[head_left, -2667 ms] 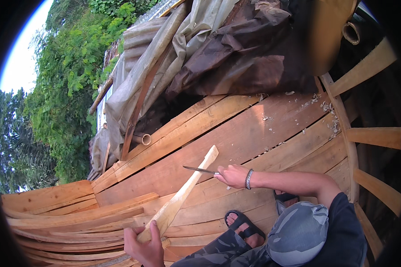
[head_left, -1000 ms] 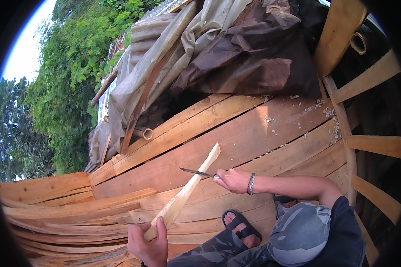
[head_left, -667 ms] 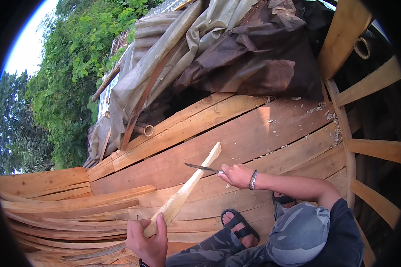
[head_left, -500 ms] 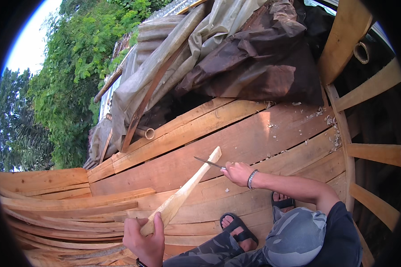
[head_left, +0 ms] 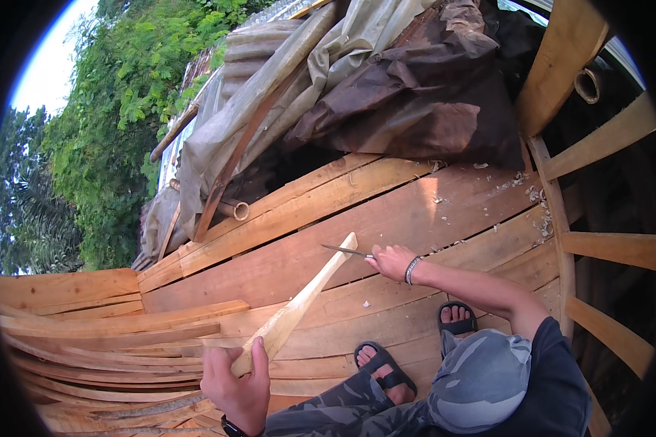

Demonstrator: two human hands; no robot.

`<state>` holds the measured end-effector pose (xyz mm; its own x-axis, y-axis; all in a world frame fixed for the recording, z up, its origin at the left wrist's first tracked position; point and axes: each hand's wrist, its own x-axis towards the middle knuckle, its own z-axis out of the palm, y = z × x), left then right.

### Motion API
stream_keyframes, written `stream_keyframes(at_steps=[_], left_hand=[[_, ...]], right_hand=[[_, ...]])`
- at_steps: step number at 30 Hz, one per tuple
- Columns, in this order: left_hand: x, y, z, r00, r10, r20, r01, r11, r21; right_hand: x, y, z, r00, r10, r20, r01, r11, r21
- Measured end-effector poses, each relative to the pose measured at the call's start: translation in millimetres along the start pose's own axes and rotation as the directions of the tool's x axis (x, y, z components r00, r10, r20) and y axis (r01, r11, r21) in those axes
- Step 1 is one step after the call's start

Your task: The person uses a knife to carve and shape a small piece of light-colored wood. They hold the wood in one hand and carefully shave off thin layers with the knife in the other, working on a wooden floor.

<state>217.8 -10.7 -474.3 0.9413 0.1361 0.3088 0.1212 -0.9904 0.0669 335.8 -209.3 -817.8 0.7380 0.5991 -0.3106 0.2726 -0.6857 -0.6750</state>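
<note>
A long pale carved wooden piece (head_left: 299, 304), broad at the near end and slimmer toward its far tip, slants up and away from me over the planks. My left hand (head_left: 235, 390) pinches its broad end between thumb and fingers. A thin-bladed knife (head_left: 348, 251) is gripped in my right hand (head_left: 392, 263), whose fingers wrap its handle. The blade lies across the slim part of the wood, close under the tip; whether it bites in cannot be made out.
My sandalled feet (head_left: 383, 368) rest on the curved plank floor (head_left: 408, 306). Long boards (head_left: 109, 339) are stacked at left. Wood shavings (head_left: 536, 197) are scattered near the upright ribs (head_left: 608, 250) at right. Brown tarpaulin (head_left: 415, 109) and a bamboo pole (head_left: 235, 210) lie at the far side.
The knife has moved along the wood toward its far tip, and its blade is now more level. My left hand keeps its hold on the broad end.
</note>
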Motion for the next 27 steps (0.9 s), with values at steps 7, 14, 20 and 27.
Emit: stream_keyframes(at_steps=[7,14,20,27], left_hand=[[-12.4,-0.3,-11.2,1.0,-0.011,0.004,0.011,0.999,0.052],[-11.1,-6.3,-3.4,1.0,0.007,-0.013,-0.006,0.999,0.04],[-10.1,-10.1,4.0,1.0,0.013,0.006,-0.013,1.0,0.022],[-5.4,4.8,-3.1,0.999,0.037,-0.015,-0.036,0.998,0.056]], right_hand=[[-24.3,-51.1,-1.1,0.995,-0.089,0.043,0.087,0.994,0.061],[-18.7,-51.1,-10.4,0.995,-0.085,0.047,0.083,0.996,0.027],[-31.7,-74.4,-21.1,0.99,-0.108,0.091,0.102,0.992,0.073],[-15.7,-34.3,-6.9,0.996,-0.086,0.017,0.086,0.996,0.0]])
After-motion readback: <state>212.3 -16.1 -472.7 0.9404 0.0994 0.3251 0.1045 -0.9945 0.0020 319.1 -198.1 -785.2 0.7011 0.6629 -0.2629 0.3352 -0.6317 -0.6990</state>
